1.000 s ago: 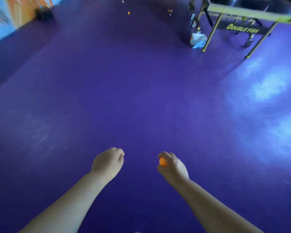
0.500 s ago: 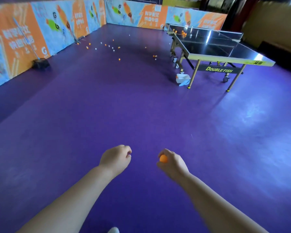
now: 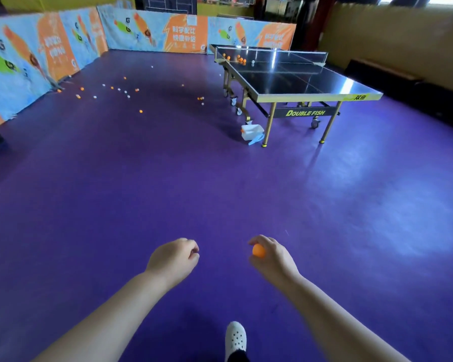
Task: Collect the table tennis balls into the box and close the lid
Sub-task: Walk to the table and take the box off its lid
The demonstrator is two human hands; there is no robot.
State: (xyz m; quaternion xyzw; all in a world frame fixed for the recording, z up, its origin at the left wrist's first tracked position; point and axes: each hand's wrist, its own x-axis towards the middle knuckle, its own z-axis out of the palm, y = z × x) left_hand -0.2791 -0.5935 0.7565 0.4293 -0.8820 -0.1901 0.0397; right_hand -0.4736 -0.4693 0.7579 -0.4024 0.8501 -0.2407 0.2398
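Your view has lifted; right hand [image 3: 272, 258] grips 1 ball [image 3: 258, 250], left hand [image 3: 173, 259] fisted, perhaps empty. Next, carry it to the box [image 3: 251, 132].

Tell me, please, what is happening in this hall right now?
A person is gathering table tennis balls. The right hand holds an orange ball; the left hand is closed, its contents hidden. Many balls lie scattered on the purple floor, and more rest on the table. A white box sits by a table leg.
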